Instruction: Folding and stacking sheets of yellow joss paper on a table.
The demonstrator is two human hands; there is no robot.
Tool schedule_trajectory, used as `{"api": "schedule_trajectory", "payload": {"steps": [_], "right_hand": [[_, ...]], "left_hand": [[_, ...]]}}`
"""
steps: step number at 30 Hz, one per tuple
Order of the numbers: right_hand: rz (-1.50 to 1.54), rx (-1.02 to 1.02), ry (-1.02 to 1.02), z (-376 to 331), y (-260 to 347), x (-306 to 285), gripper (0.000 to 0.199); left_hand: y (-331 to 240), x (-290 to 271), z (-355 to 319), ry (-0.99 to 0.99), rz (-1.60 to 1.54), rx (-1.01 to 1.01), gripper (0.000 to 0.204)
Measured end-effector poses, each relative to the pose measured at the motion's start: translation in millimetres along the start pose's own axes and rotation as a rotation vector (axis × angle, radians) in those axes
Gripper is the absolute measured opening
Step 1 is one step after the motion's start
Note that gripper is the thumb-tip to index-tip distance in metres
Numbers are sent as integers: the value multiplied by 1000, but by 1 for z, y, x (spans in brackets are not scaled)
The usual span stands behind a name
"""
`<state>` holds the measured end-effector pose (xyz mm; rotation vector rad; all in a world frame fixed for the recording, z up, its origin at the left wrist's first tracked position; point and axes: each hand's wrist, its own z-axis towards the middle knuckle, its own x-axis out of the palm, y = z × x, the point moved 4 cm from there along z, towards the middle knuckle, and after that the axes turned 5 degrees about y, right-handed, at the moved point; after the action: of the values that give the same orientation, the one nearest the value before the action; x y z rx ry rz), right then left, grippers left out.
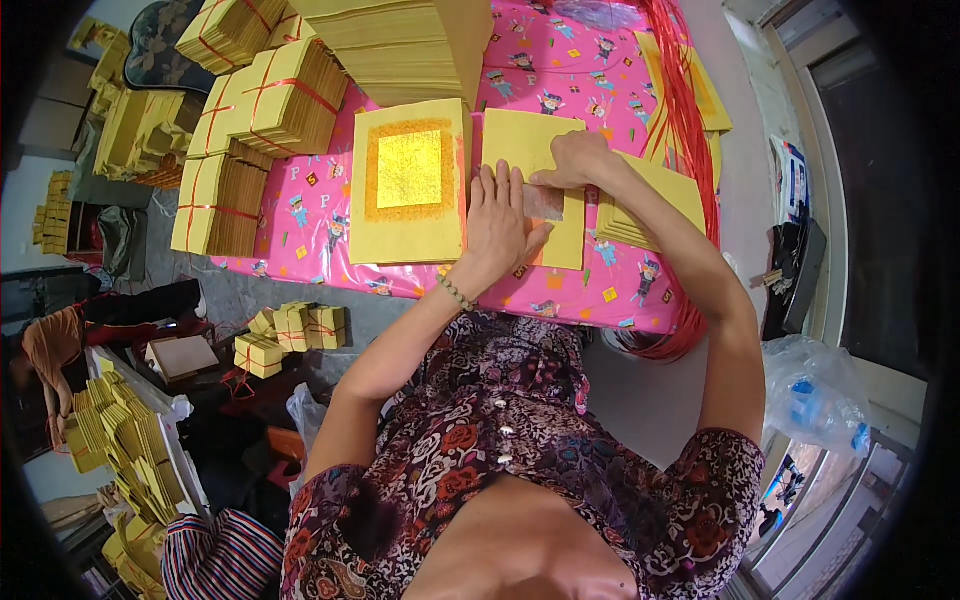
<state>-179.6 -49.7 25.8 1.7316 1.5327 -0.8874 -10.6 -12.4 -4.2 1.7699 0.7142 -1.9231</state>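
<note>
Pink cloth [320,235] covered the table | gold-centred stack [410,240] sat left of the sheet [513,135] | sheet lay on cloth under both hands | left hand [497,215] flat, gripping nothing | right hand [580,162] curled, pinch couldn't be told

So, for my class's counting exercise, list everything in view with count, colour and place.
gold-square sheet: one, yellow with orange border, table front
patched sheet: one, yellow, greyish patch, beside it
fanned sheets: several, yellow, table right
tall stack: at least one, yellow, table's far side
tied bundles: several, yellow, red ties, table left
red strands: uncountable, right table edge
tablecloth: one, pink patterned, table
floor bundles: several, yellow, left
paper piles: several, yellow, lower left
plastic bag: one, clear with blue, right
striped cloth: one, multicoloured, lower left
Other background items: too dim or small to count
blouse: one, dark floral, wearer's torso
bracelet: one, greenish, left wrist
left fingers, right fingers: two sets, bare, on patched sheet
</note>
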Motion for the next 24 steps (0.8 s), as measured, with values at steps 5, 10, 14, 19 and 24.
{"api": "schedule_trajectory", "payload": {"steps": [5,10,14,19,24], "right_hand": [[-33,38,-5,1,2,0,71],[87,-27,65,-9,-14,2,58],[134,-59,5,-8,-15,6,43],[167,-79,-15,-12,-13,4,41],[124,-279,-414,-27,-10,7,42]], "left_hand": [[-5,6,-1,-28,21,-33,91],[-2,3,-1,-26,-48,11,91],[-5,0,-1,-33,-75,6,90],[-5,4,-2,-54,-97,-14,87],[-1,-3,6,8,-121,-47,80]]}}
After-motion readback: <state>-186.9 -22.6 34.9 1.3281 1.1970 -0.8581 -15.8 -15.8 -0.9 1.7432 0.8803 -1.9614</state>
